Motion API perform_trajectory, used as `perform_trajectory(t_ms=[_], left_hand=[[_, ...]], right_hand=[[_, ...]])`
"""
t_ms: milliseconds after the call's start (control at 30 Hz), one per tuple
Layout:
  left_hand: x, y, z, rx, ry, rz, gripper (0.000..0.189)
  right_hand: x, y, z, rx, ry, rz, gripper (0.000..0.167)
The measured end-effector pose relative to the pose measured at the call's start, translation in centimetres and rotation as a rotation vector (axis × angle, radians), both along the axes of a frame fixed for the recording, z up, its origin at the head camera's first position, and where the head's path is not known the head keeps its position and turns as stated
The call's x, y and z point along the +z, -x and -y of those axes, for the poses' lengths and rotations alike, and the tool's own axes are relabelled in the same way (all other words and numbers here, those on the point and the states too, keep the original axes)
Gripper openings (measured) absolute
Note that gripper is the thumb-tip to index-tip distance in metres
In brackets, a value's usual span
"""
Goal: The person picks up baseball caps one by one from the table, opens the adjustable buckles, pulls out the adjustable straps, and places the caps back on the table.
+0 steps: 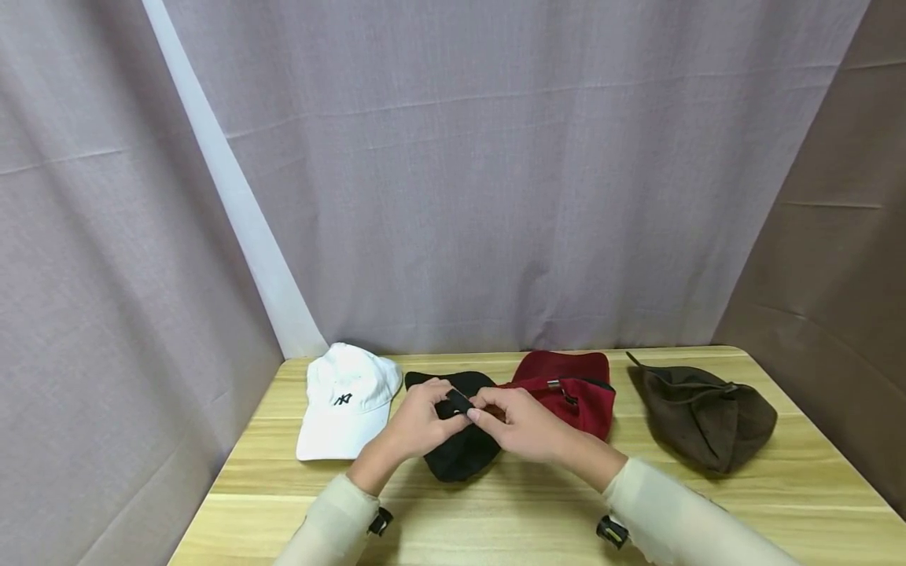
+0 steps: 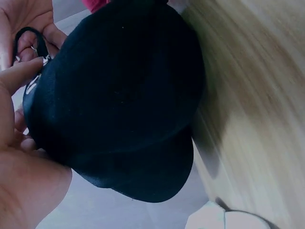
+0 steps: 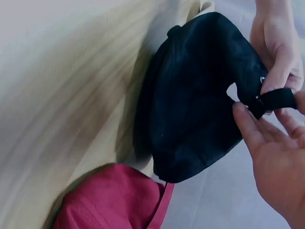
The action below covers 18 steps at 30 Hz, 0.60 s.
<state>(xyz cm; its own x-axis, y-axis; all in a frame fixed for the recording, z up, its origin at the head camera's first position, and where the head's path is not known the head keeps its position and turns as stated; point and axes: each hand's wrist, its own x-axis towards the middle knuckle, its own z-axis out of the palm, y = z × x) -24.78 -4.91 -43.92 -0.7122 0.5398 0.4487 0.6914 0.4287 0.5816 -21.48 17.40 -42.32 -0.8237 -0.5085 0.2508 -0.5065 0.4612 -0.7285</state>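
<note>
A black baseball cap (image 1: 462, 457) stands between both hands at the middle of the table. My left hand (image 1: 422, 420) grips the cap's back edge, its thumb close to the metal buckle (image 3: 261, 101). From the other side, my right hand (image 1: 527, 426) pinches the narrow black adjustment strap (image 3: 280, 98), which curves out from the buckle. In the left wrist view the strap bends into a loop by the right fingers, and the cap's rounded crown (image 2: 124, 81) and brim (image 2: 157, 176) fill the middle. White lettering near the left thumb is partly hidden.
On the wooden table (image 1: 453, 527), a white cap (image 1: 350, 393) with a dark logo lies left. A red cap (image 1: 594, 409) is just behind the right hand, and a dark brown cap (image 1: 708, 420) lies farther right. A grey curtain (image 1: 453, 196) hangs behind the table.
</note>
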Motion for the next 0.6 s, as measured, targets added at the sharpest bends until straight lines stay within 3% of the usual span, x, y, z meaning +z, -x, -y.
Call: perform_trajectory(t_ms=[133, 333, 600], left_hand=[[0.0, 0.1, 0.1, -0.014, 0.017, -0.001, 0.006], [0.0, 0.5, 0.3, -0.110, -0.059, 0.081, 0.011], [-0.5, 0.9, 0.8, -0.147, -0.091, 0.092, 0.009]], right_hand=[[0.1, -0.5, 0.5, -0.101, 0.052, 0.059, 0.028], [0.1, -1.1, 0.9, -0.179, 0.212, 0.131, 0.026], [-1.0, -1.2, 0.8, -0.168, 0.074, 0.014, 0.018]])
